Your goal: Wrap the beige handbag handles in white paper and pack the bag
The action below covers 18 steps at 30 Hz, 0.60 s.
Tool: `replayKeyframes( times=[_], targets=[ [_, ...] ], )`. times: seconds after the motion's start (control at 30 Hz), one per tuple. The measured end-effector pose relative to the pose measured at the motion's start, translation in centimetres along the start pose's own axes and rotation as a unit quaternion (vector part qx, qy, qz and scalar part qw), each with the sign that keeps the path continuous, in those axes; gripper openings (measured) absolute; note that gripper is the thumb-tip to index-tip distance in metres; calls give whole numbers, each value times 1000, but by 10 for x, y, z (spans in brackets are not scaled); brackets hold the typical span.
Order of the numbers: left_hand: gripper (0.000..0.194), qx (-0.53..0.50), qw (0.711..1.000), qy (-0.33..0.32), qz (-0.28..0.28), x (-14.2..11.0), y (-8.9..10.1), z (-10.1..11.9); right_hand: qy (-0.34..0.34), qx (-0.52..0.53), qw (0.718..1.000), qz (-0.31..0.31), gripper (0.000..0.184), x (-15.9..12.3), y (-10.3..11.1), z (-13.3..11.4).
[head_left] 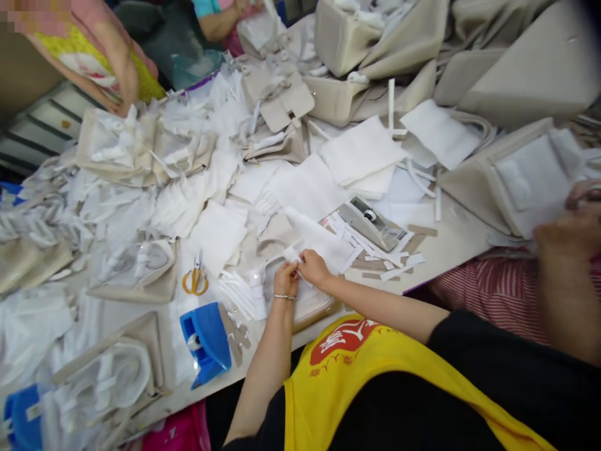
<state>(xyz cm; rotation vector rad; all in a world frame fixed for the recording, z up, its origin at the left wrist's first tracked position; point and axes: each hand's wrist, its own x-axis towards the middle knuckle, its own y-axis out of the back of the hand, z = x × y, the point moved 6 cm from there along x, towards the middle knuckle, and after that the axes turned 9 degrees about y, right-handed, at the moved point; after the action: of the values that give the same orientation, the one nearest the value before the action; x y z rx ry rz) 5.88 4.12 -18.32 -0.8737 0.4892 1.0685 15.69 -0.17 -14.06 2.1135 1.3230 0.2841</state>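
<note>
Close in front of my body, a beige handbag (315,316) lies on the table with its handle toward the far side. My left hand (285,280), with a bracelet at the wrist, is closed in a pinch on a small white strip (293,252) at the handle. Beside it, almost touching, my right hand (313,267) pinches the same strip from the right. The fingertips partly hide how the strip sits on the handle. White sheets lie just beyond my hands.
Orange-handled scissors (195,280) and a blue tape dispenser (206,343) are to the left. White paper sheets (307,185) cover the middle. A flat clear-fronted packet (369,222) lies on paper scraps at right. Other beige bags (345,94) stand around. Co-workers' hands (575,225) are at the right and far side.
</note>
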Motion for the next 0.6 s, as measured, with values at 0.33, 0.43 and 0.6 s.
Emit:
replayKeyframes(
  times=[0.33, 0.43, 0.6],
  targets=[
    [31, -42, 999, 22, 26, 12, 0, -9, 39, 38, 998, 23, 23, -33, 78, 89],
    [33, -33, 999, 17, 31, 11, -1, -9, 1, -156, 988, 10, 24, -45, 92, 137],
    [35, -18, 999, 24, 33, 10, -2, -10, 121, -333, 930, -99, 22, -40, 72, 149]
  ],
)
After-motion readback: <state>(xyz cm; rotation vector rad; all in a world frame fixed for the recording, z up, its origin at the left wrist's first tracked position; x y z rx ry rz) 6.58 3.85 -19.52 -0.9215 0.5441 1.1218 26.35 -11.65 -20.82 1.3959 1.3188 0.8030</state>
